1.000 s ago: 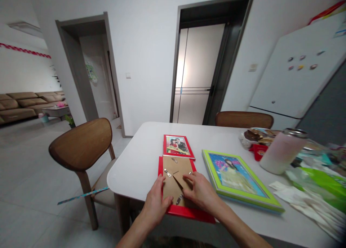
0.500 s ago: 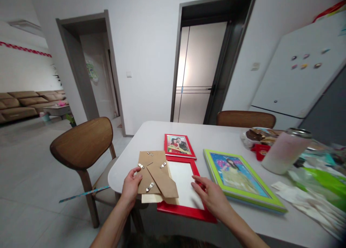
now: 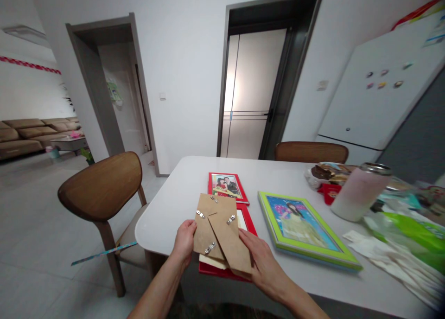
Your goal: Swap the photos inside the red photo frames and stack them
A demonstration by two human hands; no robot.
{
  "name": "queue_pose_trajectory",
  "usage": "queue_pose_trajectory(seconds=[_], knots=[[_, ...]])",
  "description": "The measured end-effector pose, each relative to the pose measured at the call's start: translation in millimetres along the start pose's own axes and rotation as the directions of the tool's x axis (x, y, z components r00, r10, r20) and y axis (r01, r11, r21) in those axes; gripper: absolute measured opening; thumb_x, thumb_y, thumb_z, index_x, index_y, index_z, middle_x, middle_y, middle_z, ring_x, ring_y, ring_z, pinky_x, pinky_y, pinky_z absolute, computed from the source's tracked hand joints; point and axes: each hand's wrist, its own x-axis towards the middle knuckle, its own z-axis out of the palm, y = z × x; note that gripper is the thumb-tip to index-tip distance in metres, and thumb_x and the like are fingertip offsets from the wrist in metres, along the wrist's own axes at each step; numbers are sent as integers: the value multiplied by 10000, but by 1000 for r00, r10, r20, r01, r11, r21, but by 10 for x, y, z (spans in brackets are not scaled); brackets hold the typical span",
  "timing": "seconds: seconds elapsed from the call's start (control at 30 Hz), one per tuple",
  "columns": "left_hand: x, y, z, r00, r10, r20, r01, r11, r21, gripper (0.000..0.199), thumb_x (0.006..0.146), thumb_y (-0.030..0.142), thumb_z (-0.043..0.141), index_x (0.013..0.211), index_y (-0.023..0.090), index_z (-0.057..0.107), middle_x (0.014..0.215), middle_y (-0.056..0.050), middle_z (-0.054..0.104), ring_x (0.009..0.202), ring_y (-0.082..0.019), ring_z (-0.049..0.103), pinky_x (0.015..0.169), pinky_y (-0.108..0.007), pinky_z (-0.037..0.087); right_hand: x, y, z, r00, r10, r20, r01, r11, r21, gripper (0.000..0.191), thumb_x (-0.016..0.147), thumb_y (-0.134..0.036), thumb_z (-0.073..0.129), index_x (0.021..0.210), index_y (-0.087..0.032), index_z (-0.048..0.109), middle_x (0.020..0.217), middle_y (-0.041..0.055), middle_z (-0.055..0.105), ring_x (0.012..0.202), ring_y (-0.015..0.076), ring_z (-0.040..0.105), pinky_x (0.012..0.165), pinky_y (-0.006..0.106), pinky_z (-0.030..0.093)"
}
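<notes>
A brown picture-frame backing board (image 3: 205,233) with several metal clips and a slanted stand flap is held between both hands. My left hand (image 3: 184,245) grips its left edge, thumb on top. My right hand (image 3: 260,258) has its fingers closed at the right edge, by the flap. Under the board, pale sheets show at the bottom. Below lies a red picture frame (image 3: 248,221), mostly covered by the board. Just beyond it is a smaller-looking red-framed photo (image 3: 227,187) of two people. To the right rests a green-framed photo (image 3: 302,221) of a person in a light dress.
At the table's right stand a pink and white bottle (image 3: 361,191), a green plastic package (image 3: 413,238) and white gloves or cloth (image 3: 385,258). One wooden chair (image 3: 104,189) is at the left, another chair (image 3: 311,151) behind the white table (image 3: 167,194).
The backing board has moved right, over the red frame. My right hand, apart from it before, now holds its right edge. The view has shifted slightly.
</notes>
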Motion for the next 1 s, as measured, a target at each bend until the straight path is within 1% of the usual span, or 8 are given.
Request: queue_pose_trajectory(seconds=[0.1, 0.23, 0.4, 0.53, 0.7, 0.87, 0.93, 1.0], knots=[[-4, 33, -6, 1000, -8, -10, 8, 1000, -2, 205, 554, 325, 601, 601, 144, 517, 522, 15, 573, 488, -122, 540, 472, -214, 392, -47, -89, -21, 996, -49, 70, 52, 997, -55, 648, 625, -414, 546, 1216, -193, 397, 1273, 121, 377, 1174, 268, 299, 953, 433, 196], [40, 107, -150, 999, 3, -41, -2, 1000, 27, 204, 525, 320, 594, 594, 147, 510, 555, 3, 584, 519, -138, 557, 487, -226, 405, -42, -107, -70, 981, -111, 159, 133, 982, -131, 305, 771, -296, 386, 1032, -297, 544, 1164, 52, 494, 1110, 219, 376, 921, 426, 190], [137, 246, -598, 990, 23, -141, 0, 987, 163, 144, 551, 291, 538, 601, 160, 501, 502, 23, 555, 492, -145, 554, 477, -232, 407, -20, -32, -78, 997, -47, 63, 61, 969, -241, 253, 796, -290, 357, 832, -265, 606, 960, 44, 588, 967, 204, 463, 879, 429, 212], [209, 321, -936, 975, 65, -214, 13, 939, 345, 114, 589, 282, 494, 588, 168, 498, 465, 27, 535, 493, -162, 557, 484, -248, 410, 26, 23, -74, 999, 36, -17, -40, 959, -281, 269, 774, -286, 382, 693, -185, 618, 950, 90, 571, 945, 220, 466, 839, 355, 295], [312, 427, -1141, 938, 210, -277, 8, 784, 620, 77, 575, 247, 536, 560, 183, 497, 466, 20, 524, 643, -224, 578, 603, -293, 413, 137, 127, -72, 964, 233, -131, -260, 931, -255, 346, 729, -251, 423, 1024, -105, 528, 954, 146, 559, 871, 223, 512, 756, 305, 365], [151, 419, -860, 908, 391, -151, -141, 624, 769, 224, 606, 212, 544, 826, 172, 539, 881, -74, 590, 997, -259, 482, 877, -366, 319, 247, 209, -66, 928, 343, -144, -357, 929, -92, 432, 672, -154, 435, 1099, -89, 450, 865, 139, 603, 778, 208, 562, 683, 286, 383], [-31, 320, -582, 908, 417, -32, -240, 582, 777, 298, 626, 187, 531, 923, 168, 529, 1024, -84, 552, 1058, -229, 443, 922, -347, 295, 267, 198, -87, 894, 422, -148, -410, 906, 107, 504, 635, -140, 453, 1133, -68, 421, 835, 137, 615, 747, 209, 574, 673, 290, 399], [-241, 189, -256, 907, 407, 106, -338, 556, 759, 325, 634, 174, 540, 959, 186, 528, 1079, -60, 539, 1075, -196, 436, 939, -326, 301, 266, 145, -131, 844, 533, -52, -456, 766, 453, 610, 631, -161, 461, 1217, -71, 319, 791, 113, 630, 680, 201, 590, 637, 298, 425]])
